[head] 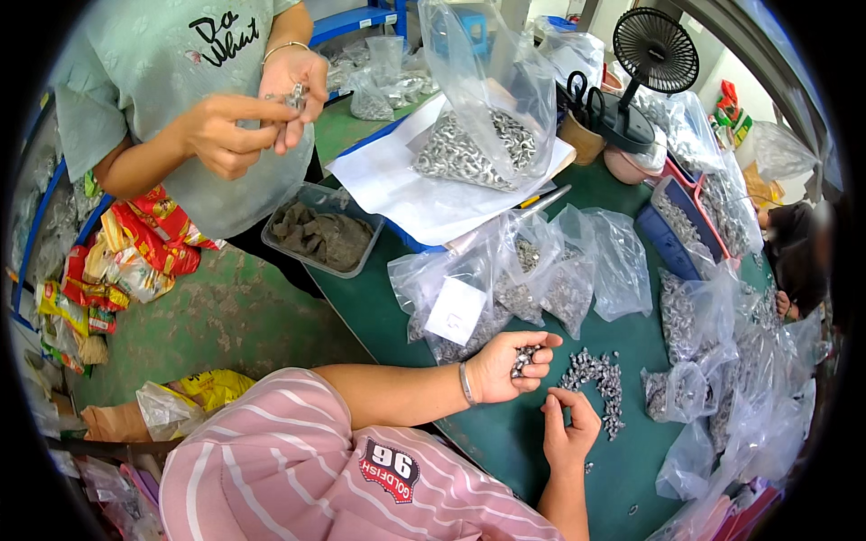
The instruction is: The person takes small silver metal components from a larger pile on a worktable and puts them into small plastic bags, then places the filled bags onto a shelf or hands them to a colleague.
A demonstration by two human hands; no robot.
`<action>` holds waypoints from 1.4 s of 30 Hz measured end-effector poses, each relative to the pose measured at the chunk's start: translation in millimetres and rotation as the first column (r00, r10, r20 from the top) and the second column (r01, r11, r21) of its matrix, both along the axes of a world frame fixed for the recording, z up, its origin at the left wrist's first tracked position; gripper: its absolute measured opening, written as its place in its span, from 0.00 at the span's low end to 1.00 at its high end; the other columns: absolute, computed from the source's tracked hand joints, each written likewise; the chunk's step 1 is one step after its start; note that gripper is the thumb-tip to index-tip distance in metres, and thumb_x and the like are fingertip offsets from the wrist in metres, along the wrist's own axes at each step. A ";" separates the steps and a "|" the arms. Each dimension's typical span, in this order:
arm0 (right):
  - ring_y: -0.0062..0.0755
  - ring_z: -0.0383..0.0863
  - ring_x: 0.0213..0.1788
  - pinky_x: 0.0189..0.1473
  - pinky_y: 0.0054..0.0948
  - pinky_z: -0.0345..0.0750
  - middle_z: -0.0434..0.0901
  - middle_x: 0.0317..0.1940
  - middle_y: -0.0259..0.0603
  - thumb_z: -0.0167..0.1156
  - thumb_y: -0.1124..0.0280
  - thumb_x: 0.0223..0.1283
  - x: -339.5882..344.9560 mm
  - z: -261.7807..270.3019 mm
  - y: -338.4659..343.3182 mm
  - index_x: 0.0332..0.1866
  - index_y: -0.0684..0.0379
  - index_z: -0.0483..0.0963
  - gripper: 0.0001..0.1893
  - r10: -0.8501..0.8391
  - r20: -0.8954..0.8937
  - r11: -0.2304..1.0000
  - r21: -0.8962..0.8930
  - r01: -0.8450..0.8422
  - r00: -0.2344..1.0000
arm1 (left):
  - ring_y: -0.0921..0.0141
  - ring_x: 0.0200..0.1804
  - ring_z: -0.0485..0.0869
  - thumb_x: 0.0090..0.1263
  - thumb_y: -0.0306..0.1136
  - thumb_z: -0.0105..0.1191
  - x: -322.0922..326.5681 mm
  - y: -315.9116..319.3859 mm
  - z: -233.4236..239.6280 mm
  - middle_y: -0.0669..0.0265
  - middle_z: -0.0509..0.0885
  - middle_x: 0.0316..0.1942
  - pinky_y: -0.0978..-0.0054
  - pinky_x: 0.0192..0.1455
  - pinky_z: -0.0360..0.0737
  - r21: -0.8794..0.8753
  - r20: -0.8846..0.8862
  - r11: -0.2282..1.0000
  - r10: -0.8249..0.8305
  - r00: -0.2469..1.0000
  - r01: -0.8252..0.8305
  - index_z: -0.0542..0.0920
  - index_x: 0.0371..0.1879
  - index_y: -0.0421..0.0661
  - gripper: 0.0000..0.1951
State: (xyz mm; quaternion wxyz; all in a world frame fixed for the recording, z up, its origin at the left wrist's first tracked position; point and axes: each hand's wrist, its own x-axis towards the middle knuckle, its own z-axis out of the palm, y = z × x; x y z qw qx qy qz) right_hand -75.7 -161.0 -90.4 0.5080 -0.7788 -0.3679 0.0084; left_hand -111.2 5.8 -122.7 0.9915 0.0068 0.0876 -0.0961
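My left hand [509, 368] is cupped palm up with small metal parts [525, 360] in its palm, the fingers curled around them. Close by, my right hand [572, 427] hangs over the table with fingers bent and the thumb near the index finger. Whether it pinches a small part cannot be made out. Just beyond both hands, a loose curved pile of small grey metal parts [597, 382] lies on the green tabletop [487, 439]. Clear plastic bags of metal parts [521, 291] lie beside my left hand, one with a white paper slip [456, 310] bearing writing.
Another person's hands [260, 122] hold small metal pieces at upper left. A large open bag of metal parts [473, 145] stands on white paper. Beyond are a plastic tub with brown cloth [323, 233], a black fan [655, 51], a blue bin [676, 230] and more bags [693, 318].
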 end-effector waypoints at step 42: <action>0.31 0.82 0.40 0.44 0.29 0.81 0.80 0.39 0.46 0.51 0.73 0.66 16.0 11.4 14.8 0.48 0.69 0.73 0.11 0.349 -0.858 0.832 0.469 0.296 0.377 | 0.64 0.47 0.78 0.76 0.41 0.40 3.0 5.6 -15.7 0.57 0.80 0.45 0.67 0.48 0.79 -0.068 0.179 0.997 0.032 0.983 -0.020 0.75 0.52 0.40 0.18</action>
